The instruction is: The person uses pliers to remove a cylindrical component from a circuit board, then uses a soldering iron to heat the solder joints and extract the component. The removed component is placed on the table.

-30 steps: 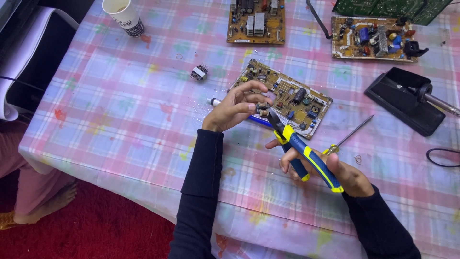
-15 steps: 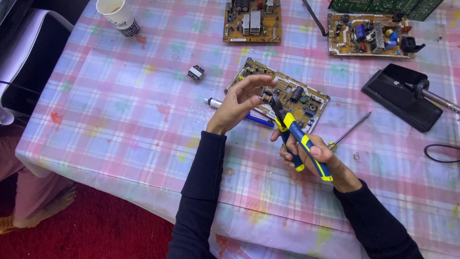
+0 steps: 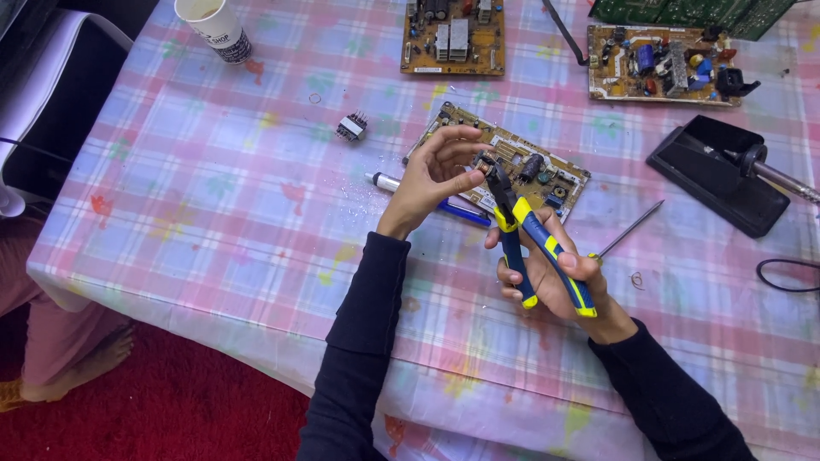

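Observation:
My right hand (image 3: 555, 269) grips blue and yellow pliers (image 3: 534, 243) by the handles, jaws pointing up and away. My left hand (image 3: 436, 175) is raised beside the jaws, with its thumb and fingertips pinching a small part (image 3: 485, 164) at the pliers' tip. Just behind both hands a yellow-brown circuit board (image 3: 547, 171) lies flat on the checked tablecloth (image 3: 213, 188). A blue and white pen-like tool (image 3: 389, 182) lies under my left hand.
A small transformer (image 3: 351, 127) sits left of the board. At the far edge stand a paper cup (image 3: 213, 30) and two more circuit boards (image 3: 453, 36) (image 3: 662, 64). A soldering iron stand (image 3: 717, 175) is at right, with a thin metal rod (image 3: 630, 229) and a black cable (image 3: 786, 275).
Both hands have stayed together over the board. The pliers' jaws have come closer to my left fingertips, and the pliers stand a little more upright.

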